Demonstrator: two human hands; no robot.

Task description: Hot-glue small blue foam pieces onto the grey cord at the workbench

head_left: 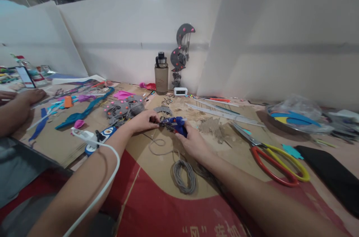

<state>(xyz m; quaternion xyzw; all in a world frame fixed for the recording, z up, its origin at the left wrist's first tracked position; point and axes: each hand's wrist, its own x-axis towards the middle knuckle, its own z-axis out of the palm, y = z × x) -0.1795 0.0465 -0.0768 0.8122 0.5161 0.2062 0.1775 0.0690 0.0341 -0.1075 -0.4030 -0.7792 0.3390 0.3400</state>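
My right hand is wrapped round a blue hot glue gun, its nozzle end pointing left. Facing that tip, my left hand is closed in a pinch low over the cardboard; what lies between its fingertips is too small and dark to make out. Just beyond both hands rests a grey curved piece. A thin grey cord loops from near my left fingers to a wound coil in front of me. Grey pieces with pink dots are heaped left of my hands.
A brown bottle and small white clock stand behind, near a hanging grey crescent ornament. To the right lie large scissors, a black phone and rulers. A white cable crosses my left forearm. Another person's arm rests far left.
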